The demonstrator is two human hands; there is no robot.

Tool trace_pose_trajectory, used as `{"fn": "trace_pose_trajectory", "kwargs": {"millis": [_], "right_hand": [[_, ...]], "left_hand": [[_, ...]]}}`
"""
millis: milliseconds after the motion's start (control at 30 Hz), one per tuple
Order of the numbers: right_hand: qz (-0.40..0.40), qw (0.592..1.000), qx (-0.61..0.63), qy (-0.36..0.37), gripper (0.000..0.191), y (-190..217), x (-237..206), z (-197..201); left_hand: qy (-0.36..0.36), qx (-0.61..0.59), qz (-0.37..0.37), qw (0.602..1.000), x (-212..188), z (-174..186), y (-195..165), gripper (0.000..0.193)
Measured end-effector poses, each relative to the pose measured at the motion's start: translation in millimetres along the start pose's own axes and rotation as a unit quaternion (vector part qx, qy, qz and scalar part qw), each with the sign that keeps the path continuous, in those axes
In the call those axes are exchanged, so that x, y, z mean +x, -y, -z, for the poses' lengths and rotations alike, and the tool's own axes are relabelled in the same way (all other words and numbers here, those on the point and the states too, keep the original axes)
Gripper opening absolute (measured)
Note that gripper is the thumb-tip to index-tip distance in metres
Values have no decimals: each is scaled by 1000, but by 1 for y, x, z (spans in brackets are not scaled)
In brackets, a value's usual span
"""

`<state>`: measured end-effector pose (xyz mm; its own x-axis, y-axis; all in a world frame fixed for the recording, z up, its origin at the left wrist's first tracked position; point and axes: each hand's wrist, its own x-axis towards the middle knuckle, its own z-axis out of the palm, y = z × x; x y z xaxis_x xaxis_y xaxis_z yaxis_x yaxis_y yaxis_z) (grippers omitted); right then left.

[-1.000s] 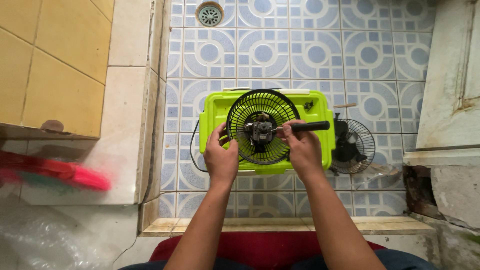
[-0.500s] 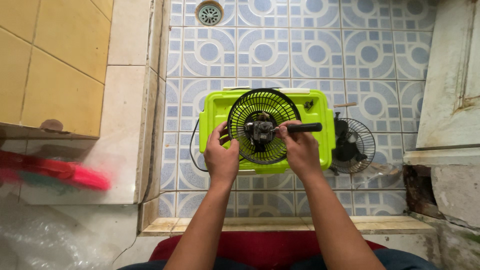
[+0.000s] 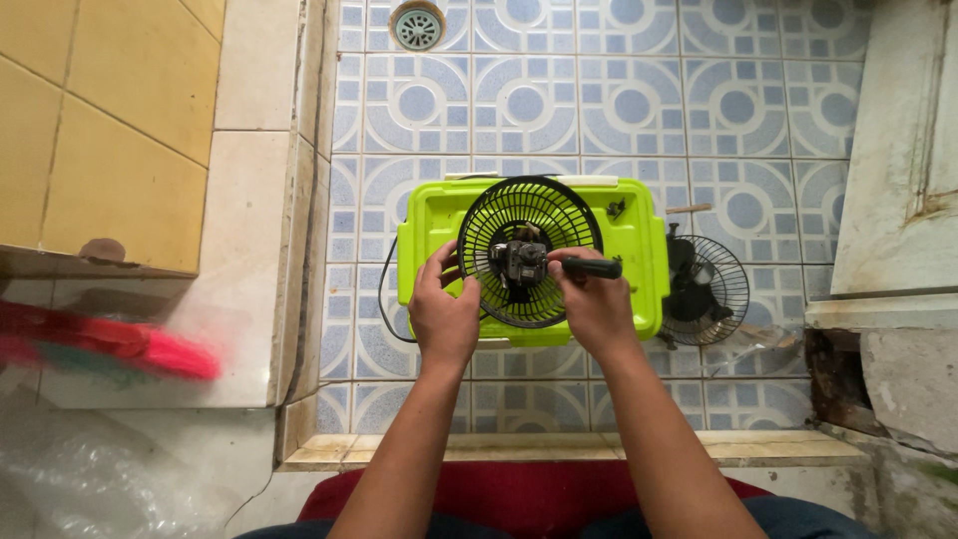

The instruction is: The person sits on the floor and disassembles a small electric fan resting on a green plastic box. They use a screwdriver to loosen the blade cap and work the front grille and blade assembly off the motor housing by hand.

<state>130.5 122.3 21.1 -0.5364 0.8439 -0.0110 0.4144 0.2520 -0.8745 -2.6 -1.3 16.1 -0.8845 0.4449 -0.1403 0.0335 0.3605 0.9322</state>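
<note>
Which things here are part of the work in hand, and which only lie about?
In use: left hand, right hand, screwdriver, black fan grille, motor, green lid.

Lying about: second fan grille, floor drain, red brush.

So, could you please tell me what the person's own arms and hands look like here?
Both forearms are bare up to the bottom edge of the picture, with no sleeves in view. The left hand and right hand wear no gloves; no rings, watch or wristbands can be seen.
</note>
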Motion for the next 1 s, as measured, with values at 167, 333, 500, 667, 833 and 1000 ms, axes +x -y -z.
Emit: {"fn": "trace_pose_trajectory", "kwargs": {"millis": [167,333,500,667,833,1000], "right_hand": [[-34,999,-5,11,34,-5,3,1],[-20,999,40,-16,45,-9,5,1],[71,995,48,-50,39,-3,4,10],[72,992,46,-88,53,17,-3,10],[139,983,3,-122,61,30,-6,10],[221,964,-67,-128,48,34,-8,14]], "left_hand": [[4,12,1,1000,1,1,-1,47],[8,11,9,1000,1,2,-1,47],[5,3,2,1000,1,1,-1,47],[3,3,-2,1000,0,0,0,48],[4,1,3,1000,1,1,0,48],[7,-4,1,1000,1,1,0,48]]}}
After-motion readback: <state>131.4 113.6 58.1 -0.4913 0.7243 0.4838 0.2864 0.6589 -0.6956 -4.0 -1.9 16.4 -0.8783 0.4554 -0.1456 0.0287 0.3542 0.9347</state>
